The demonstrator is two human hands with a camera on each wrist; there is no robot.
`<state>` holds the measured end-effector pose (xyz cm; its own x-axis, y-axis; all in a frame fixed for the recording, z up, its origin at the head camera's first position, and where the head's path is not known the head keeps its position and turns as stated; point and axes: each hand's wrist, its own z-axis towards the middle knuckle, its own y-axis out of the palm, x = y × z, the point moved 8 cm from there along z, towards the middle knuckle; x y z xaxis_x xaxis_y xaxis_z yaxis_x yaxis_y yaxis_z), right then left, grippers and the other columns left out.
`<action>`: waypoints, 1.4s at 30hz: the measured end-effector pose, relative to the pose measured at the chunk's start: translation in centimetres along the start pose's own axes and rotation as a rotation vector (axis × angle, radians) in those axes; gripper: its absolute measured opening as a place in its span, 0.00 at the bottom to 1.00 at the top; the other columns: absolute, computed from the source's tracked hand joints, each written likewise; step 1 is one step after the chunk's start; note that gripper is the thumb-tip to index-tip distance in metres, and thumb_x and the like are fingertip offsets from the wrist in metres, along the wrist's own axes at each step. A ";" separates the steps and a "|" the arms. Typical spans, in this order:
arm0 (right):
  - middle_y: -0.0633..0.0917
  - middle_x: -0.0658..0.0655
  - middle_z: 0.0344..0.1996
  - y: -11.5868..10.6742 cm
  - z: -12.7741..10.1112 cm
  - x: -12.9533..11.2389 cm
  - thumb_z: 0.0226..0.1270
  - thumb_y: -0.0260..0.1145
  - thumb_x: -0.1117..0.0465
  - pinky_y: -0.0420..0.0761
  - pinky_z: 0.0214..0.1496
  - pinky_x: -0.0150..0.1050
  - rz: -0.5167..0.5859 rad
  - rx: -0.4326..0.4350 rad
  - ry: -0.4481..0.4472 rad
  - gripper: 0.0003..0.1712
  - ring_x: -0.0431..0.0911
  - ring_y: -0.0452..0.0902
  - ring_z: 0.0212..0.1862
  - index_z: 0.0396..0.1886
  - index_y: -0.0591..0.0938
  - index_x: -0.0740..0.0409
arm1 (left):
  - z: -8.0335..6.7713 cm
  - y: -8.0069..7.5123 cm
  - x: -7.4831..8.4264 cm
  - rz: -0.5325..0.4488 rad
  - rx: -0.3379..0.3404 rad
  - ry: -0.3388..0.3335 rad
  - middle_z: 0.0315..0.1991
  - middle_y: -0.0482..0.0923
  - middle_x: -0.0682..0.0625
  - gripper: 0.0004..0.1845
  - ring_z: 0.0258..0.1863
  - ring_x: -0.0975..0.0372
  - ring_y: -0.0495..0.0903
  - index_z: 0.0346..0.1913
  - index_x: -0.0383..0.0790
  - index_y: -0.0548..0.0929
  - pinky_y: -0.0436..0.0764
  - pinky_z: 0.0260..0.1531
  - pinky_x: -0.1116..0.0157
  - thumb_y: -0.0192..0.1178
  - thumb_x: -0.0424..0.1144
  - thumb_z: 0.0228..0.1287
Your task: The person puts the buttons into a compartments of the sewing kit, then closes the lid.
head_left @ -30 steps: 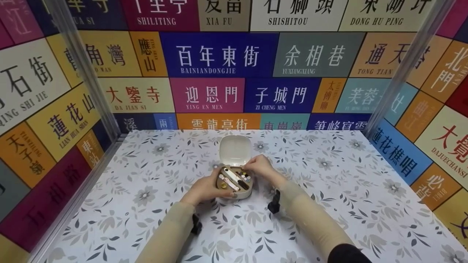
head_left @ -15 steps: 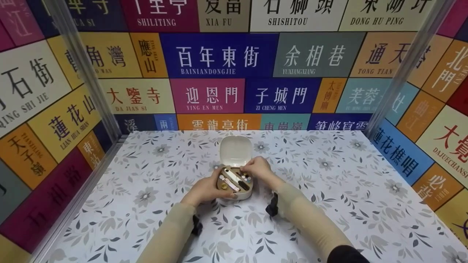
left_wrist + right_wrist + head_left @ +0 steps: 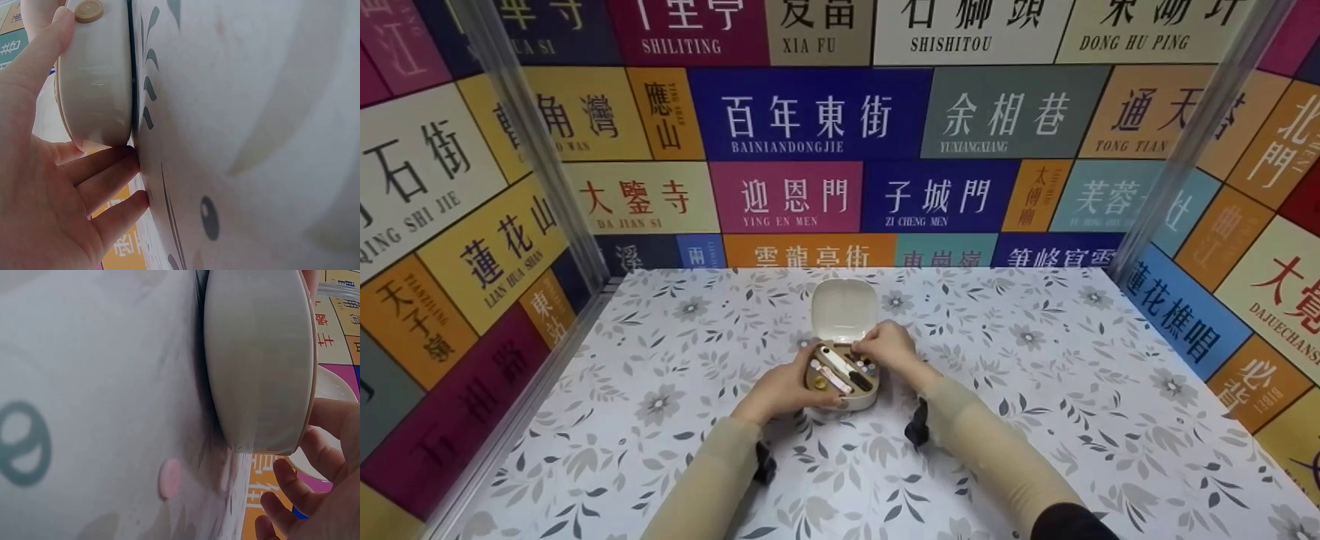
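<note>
From the head view, a small cream case sits open at the centre of the floral desk, its lid raised at 12 o'clock. The left hand cups the case's 9 o'clock side; the right hand curls over small pieces at its 2 o'clock corner — whether the grip pinches one cannot be told. Left wrist view: thumb and fingers wrap the case. Right wrist view: loosely bent fingers hover beside the case.
</note>
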<state>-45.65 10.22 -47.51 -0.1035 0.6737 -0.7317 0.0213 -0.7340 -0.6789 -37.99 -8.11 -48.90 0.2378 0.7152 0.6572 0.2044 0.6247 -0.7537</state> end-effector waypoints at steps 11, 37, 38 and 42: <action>0.82 0.45 0.15 -0.1 0.1 -0.3 0.47 0.75 0.55 0.74 0.24 0.33 -0.050 0.019 -0.030 0.08 0.41 0.75 0.21 0.17 0.87 0.51 | 0.0 -0.1 0.0 -0.003 0.006 0.004 0.60 0.75 0.37 0.63 0.55 0.46 0.76 0.77 0.53 0.52 0.72 0.56 0.49 0.73 0.67 0.38; 0.80 0.45 0.13 -0.1 0.3 -0.6 0.48 0.76 0.56 0.70 0.21 0.31 -0.068 0.042 -0.075 0.10 0.40 0.72 0.18 0.14 0.84 0.52 | 0.0 -0.1 0.0 -0.010 0.003 0.004 0.61 0.74 0.37 0.64 0.55 0.45 0.75 0.77 0.53 0.51 0.72 0.57 0.49 0.73 0.67 0.38; 0.80 0.45 0.13 -0.1 0.3 -0.6 0.48 0.76 0.57 0.71 0.21 0.31 -0.064 0.040 -0.071 0.10 0.40 0.72 0.18 0.14 0.84 0.52 | 0.0 -0.1 0.0 -0.011 0.003 0.000 0.61 0.74 0.37 0.64 0.56 0.45 0.75 0.77 0.53 0.51 0.72 0.57 0.49 0.73 0.67 0.38; 0.81 0.45 0.14 0.0 0.2 -0.4 0.48 0.75 0.57 0.71 0.21 0.31 -0.066 0.038 -0.066 0.10 0.40 0.72 0.19 0.14 0.85 0.52 | 0.0 0.0 -0.1 0.001 0.007 -0.006 0.61 0.74 0.37 0.64 0.55 0.45 0.76 0.77 0.53 0.50 0.73 0.56 0.48 0.73 0.67 0.38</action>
<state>-45.80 9.92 -47.18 -0.1684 0.7147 -0.6788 -0.0248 -0.6915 -0.7219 -38.01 -8.20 -48.94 0.2324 0.7176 0.6565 0.1979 0.6260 -0.7543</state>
